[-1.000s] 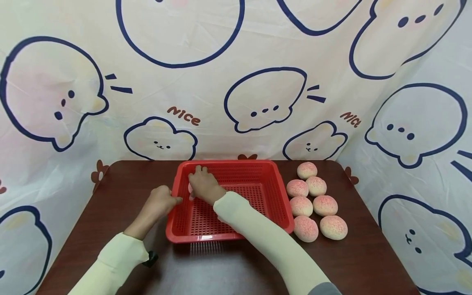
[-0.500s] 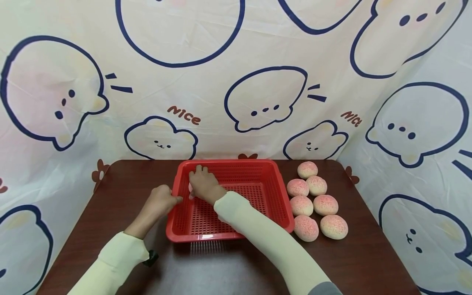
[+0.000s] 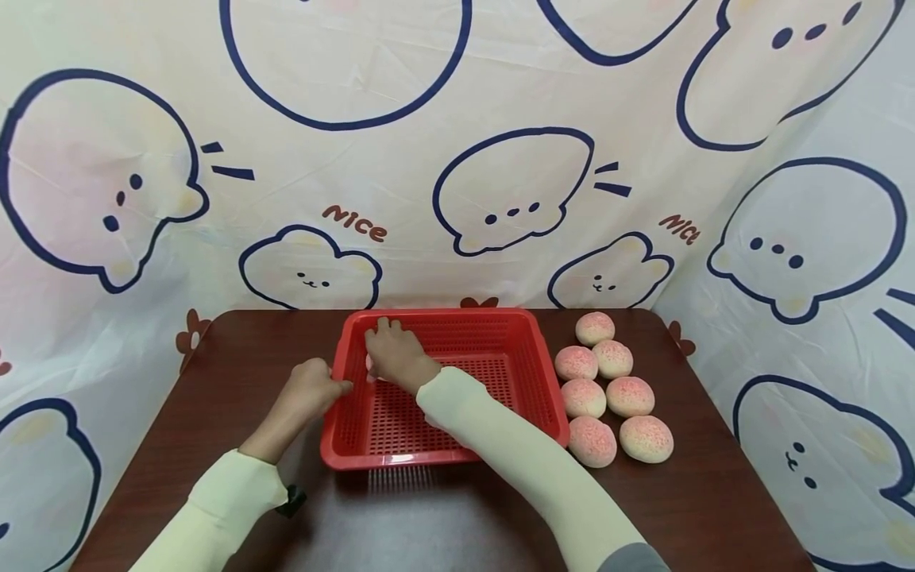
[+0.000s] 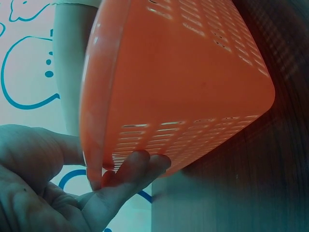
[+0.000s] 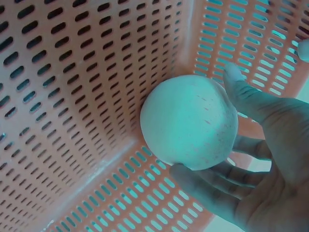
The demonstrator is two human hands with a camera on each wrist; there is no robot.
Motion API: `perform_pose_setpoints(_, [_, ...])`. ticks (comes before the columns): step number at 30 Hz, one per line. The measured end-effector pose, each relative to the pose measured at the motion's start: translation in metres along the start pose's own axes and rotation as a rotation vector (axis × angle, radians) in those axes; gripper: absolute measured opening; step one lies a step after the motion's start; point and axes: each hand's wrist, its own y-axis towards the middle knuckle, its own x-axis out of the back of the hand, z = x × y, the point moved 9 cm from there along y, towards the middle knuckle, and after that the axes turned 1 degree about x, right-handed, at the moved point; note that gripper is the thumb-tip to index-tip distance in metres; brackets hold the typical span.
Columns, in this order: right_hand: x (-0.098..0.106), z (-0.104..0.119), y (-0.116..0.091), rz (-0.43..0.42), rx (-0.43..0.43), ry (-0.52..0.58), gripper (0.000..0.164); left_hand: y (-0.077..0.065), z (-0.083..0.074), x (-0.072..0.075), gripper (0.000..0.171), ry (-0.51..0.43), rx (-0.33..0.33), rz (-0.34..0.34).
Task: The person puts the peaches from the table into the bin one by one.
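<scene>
A red plastic basket [image 3: 443, 460] with slotted walls stands on the table. My left hand [image 3: 303, 400] grips its left rim. In the left wrist view, the thumb lies over the rim [image 4: 99, 96] and the fingers [image 4: 137, 166] curl against the outer wall. My right hand [image 3: 399, 355] reaches inside, at the back left corner. It holds a round, pink-speckled peach [image 5: 188, 121], with thumb on one side and fingers round the other. In the right wrist view the peach sits close against the slotted base and walls. From the head view my hand hides most of it.
Several pink and cream peaches [image 3: 631, 397] lie in two loose rows right of the basket, the nearest ones close to its right wall. The dark wooden table [image 3: 236, 373] ends at a printed cloth backdrop [image 3: 515, 87] behind and at both sides.
Both hands keep almost the same place and the same hold. The right hand has shifted very slightly, and a little less pink shows beneath it.
</scene>
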Motion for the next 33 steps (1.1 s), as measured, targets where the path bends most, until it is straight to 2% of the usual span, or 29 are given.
perform_pose_setpoints(5, [0.002,-0.001,0.000,-0.002,0.028,-0.008,0.048,0.000,0.001,0.000,0.033,-0.008,0.003,-0.001])
perform_pose_setpoints(10, [0.011,-0.008,-0.004,-0.011,0.043,-0.027,0.054,0.001,0.003,-0.001,0.035,-0.011,0.010,-0.001])
perform_pose_setpoints(15, [0.024,-0.023,-0.006,-0.001,0.019,-0.017,0.061,0.001,0.002,-0.001,0.032,-0.004,0.008,-0.004])
perform_pose_setpoints(23, [0.040,-0.050,-0.010,-0.059,0.004,0.058,0.055,0.002,0.002,0.000,0.031,0.005,0.014,-0.005])
perform_pose_setpoints(33, [0.054,-0.079,-0.020,-0.082,-0.039,0.068,0.054,0.001,0.001,0.000,0.029,0.006,0.002,-0.015])
